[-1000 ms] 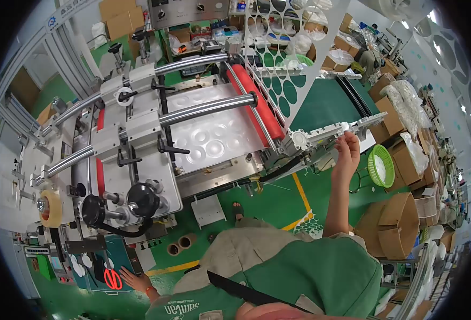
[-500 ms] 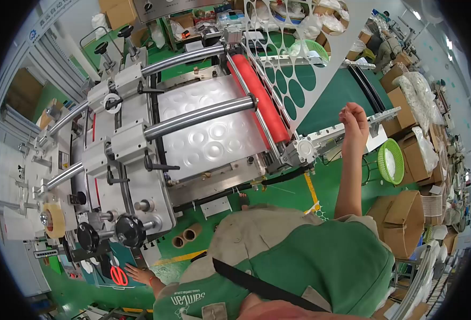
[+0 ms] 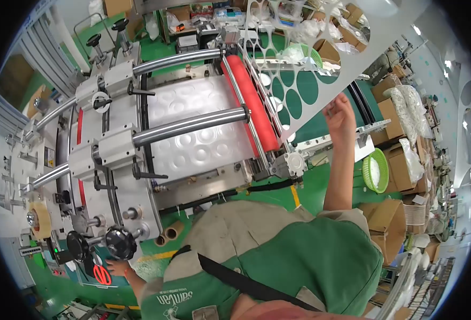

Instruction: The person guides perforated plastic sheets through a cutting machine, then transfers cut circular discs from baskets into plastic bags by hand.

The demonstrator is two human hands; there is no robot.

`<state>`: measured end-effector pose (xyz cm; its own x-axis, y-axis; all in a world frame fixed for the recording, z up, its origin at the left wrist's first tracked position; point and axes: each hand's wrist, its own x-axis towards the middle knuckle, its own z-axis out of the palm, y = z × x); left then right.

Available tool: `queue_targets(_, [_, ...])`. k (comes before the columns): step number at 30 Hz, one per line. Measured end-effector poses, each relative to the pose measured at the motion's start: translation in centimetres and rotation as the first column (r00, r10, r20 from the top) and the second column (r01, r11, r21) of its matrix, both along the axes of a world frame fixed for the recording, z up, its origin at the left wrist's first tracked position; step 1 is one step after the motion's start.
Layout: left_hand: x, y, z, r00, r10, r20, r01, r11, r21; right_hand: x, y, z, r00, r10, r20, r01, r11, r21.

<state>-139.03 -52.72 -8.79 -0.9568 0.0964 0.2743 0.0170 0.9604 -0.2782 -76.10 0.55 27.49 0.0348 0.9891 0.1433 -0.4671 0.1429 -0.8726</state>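
My right hand (image 3: 342, 118) is raised beside the green conveyor belt (image 3: 313, 120). Its fingers curl in at the lower edge of a white sheet punched with round holes (image 3: 347, 69), and seem to pinch that edge. The sheet rises from the red roller (image 3: 251, 104) toward the upper right. Down at the left, my left hand (image 3: 119, 268) has its fingers stretched out beside red-handled scissors (image 3: 102, 274). It holds nothing that I can see. A silvery plate with round embossed shapes (image 3: 198, 144) lies between the roller and the machine's clamps (image 3: 123, 144).
Black knobs (image 3: 121, 242) stick out at the machine's near side. Cardboard tubes (image 3: 171, 233) stand on the green floor. To the right are a green basket (image 3: 375, 170) and an open cardboard box (image 3: 383, 226). Steel bars (image 3: 193, 125) run above the plate.
The punched sheet has swung down and to the right, its lower edge now at my right hand. That hand has shifted slightly left. The whole view has shifted a little.
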Motion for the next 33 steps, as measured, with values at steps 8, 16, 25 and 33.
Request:
queue_targets(8, [-0.6,0.5,-1.5,0.996,0.068,0.062,-0.069,0.997,0.015,-3.4,0.8,-0.6,0.884,-0.081,0.461,0.07,0.997,0.04])
queue_targets(16, [-3.7,-1.7,-2.6,0.972,0.076,0.223,-0.077,0.997,-0.007,-6.3,1.2,-3.2,0.75,0.036,0.66,-0.068,0.997,0.022])
queue_targets(25, [-3.7,-0.6,0.4,0.912,0.147,0.384,-0.142,0.989,-0.041,-6.0,3.7,-4.8,0.727,-0.001,0.687,-0.062,0.996,0.068])
queue_targets(33, [-3.3,-0.4,-1.4,0.917,0.147,0.37,-0.153,0.988,-0.012,-7.3,3.6,-4.1,0.528,0.162,0.834,-0.424,0.901,0.093])
